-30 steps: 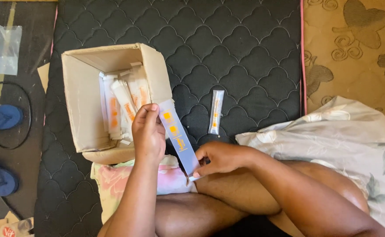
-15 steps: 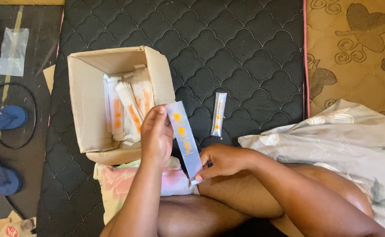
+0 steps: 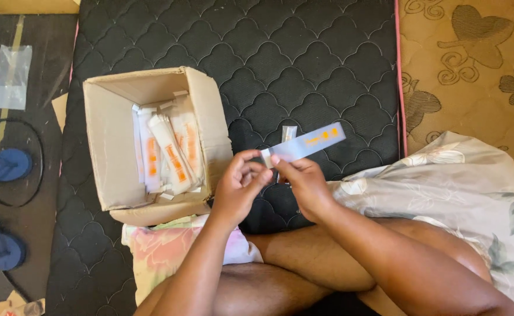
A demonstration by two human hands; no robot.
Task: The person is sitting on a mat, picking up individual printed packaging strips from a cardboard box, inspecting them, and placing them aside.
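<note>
The left hand (image 3: 240, 186) and the right hand (image 3: 301, 182) meet over the lap, fingertips of both pinching the near end of a long, flat, translucent plastic sachet with orange print (image 3: 307, 142), which sticks out up and to the right above the mattress. Working that end well seems to call for a tight pinch close to the edge on both sides, thumbs near each other, so the thin film does not twist (the far end hangs free and will flop if the grip slackens).

Just left of the hands stands an open brown cardboard box (image 3: 104, 152) with more white-and-orange sachets (image 3: 172, 153) stacked inside. One further small sachet (image 3: 289, 133) lies on the mattress, partly hidden behind the held one.

The surface is a black quilted mattress (image 3: 304, 52) on the floor. A floral cloth (image 3: 468, 175) covers the right side, a patterned tan carpet (image 3: 473, 58) lies beyond, and blue slippers (image 3: 2, 167) and a clear plastic bag (image 3: 11, 76) sit on the dark floor at left.
</note>
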